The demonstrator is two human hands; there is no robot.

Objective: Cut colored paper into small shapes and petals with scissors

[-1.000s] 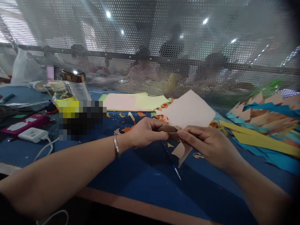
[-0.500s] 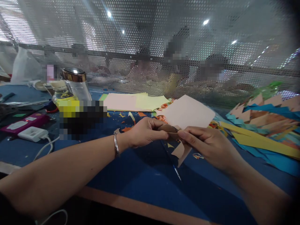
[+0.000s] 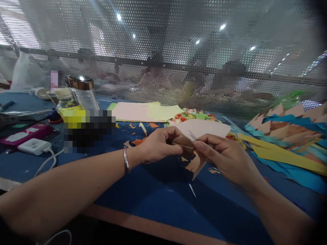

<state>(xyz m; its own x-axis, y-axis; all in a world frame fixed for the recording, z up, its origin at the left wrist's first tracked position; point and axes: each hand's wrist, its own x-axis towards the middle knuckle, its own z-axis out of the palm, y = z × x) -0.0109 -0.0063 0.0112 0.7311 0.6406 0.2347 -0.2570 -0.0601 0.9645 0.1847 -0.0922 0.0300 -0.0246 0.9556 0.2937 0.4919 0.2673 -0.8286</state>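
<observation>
My left hand [image 3: 162,144], closed, pinches a folded piece of paper [image 3: 183,142] whose shaded side looks brown. A pale pink sheet [image 3: 204,128] extends behind the fingers and seems to be part of the same paper. Between the thumb and fingers of my right hand [image 3: 222,153] is a thin two-pronged tool [image 3: 192,135]; its prongs point up and left, and the rest is hidden. Below the hands hangs a curled paper strip [image 3: 196,166]. On the table under it lies a slim stick with a silvery tip [image 3: 192,189].
Stacked coloured paper [image 3: 130,111] and bright cut pieces [image 3: 196,115] lie at the back. Layered pointed paper shapes [image 3: 288,122] are at right. A glass bottle [image 3: 85,93], a yellow-labelled bottle [image 3: 68,105] and a purple power strip [image 3: 27,134] stand left. Perforated metal mesh [image 3: 158,44] rises behind.
The pale pink sheet has tipped lower and flatter, uncovering the bright cut pieces behind it. The tool's prongs now show above my right fingertips. Both hands stay in nearly the same place.
</observation>
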